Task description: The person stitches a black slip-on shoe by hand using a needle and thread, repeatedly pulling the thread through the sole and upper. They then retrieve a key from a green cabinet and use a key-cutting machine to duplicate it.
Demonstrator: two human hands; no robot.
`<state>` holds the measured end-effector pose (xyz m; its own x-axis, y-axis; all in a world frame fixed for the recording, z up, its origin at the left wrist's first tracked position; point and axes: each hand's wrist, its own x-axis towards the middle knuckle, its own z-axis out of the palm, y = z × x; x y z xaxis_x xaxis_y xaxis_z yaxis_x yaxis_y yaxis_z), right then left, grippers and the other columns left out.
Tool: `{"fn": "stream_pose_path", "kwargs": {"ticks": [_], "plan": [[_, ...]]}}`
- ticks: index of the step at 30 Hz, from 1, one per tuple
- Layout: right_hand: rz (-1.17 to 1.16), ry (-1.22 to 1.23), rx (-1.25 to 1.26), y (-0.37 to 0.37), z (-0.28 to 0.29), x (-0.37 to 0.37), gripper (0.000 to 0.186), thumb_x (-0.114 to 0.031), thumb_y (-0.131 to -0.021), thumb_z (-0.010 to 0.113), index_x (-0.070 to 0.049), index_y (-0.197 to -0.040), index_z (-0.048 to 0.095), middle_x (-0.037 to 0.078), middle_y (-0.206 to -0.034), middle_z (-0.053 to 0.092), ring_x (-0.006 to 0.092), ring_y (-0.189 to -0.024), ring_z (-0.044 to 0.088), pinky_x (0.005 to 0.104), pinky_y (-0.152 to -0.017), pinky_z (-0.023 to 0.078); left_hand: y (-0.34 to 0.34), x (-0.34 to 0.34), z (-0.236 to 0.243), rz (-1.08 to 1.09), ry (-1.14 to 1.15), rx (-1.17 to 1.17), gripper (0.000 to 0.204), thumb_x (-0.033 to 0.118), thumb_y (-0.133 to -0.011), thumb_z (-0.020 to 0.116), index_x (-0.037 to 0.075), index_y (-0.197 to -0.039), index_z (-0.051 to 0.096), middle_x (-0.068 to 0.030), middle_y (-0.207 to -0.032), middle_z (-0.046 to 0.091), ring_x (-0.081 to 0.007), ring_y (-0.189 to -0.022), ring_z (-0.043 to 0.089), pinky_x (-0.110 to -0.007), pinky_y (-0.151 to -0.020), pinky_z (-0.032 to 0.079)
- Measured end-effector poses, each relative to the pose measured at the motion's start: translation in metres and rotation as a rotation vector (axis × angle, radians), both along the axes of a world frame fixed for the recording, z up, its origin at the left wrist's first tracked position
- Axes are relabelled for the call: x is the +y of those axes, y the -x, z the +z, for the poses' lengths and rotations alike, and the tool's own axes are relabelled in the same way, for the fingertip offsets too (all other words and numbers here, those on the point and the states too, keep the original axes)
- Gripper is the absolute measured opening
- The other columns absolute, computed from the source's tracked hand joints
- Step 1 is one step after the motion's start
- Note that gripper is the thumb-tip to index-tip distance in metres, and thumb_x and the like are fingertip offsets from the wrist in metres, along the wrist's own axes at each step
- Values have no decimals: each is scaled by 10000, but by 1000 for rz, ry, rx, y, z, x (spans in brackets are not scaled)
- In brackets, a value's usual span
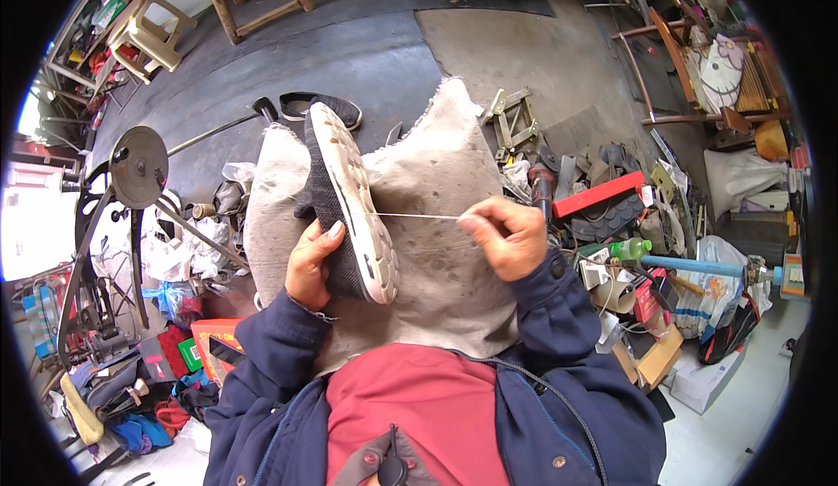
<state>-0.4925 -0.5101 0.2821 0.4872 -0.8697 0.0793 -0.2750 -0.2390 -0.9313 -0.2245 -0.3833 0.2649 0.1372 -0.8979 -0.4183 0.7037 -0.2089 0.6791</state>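
A dark knit sneaker [336, 198] with a thick white sole [356, 206] is held on its side above my lap, its sole facing right. My left hand [312, 263] grips it by the near part of the dark upper, thumb on top. From the sole a thin white thread [415, 215] runs straight and taut to the right. My right hand [508, 234] pinches the thread's other end, its fingers curled closed. Under both hands a stained, frayed beige cloth [445, 285] covers my lap. Whatever lies inside the shoe is hidden.
Another dark shoe [301, 104] sits on the floor beyond the cloth. At left stands a black metal machine with a round wheel [140, 167]. To the right are a red tray-like piece [598, 194], a green bottle [630, 248] and piled scraps. A cream stool [150, 36] stands far left.
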Motion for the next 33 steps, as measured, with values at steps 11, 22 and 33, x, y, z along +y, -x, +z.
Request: {"fn": "stream_pose_path", "kwargs": {"ticks": [11, 22, 33], "plan": [[-554, -415, 370, 176, -256, 45, 283, -240, -899, 801, -14, -776, 683, 47, -623, 588, 106, -599, 500, 336, -580, 435, 34, 33, 21, -174, 154, -728, 307, 153, -1056, 565, -27, -1301, 605, -60, -1208, 658, -154, -1096, 580, -299, -1000, 425], [-413, -456, 523, 146, -281, 56, 321, -361, -892, 777, -42, -906, 746, 154, -765, 713, 275, -679, 682, 392, -667, 528, 27, 20, -3, -223, -93, -741, 271, 202, -1034, 662, 22, -1233, 620, -16, -1121, 659, -111, -987, 587, -281, -917, 464], [-357, -270, 633, 81, -335, -57, 221, -210, -880, 719, -54, -1030, 766, 197, -1061, 743, 385, -1015, 702, 465, -917, 547, 46, 7, 8, -148, -181, -768, 166, 161, -995, 701, 47, -1097, 637, -5, -980, 659, -106, -869, 587, -264, -818, 463]]}}
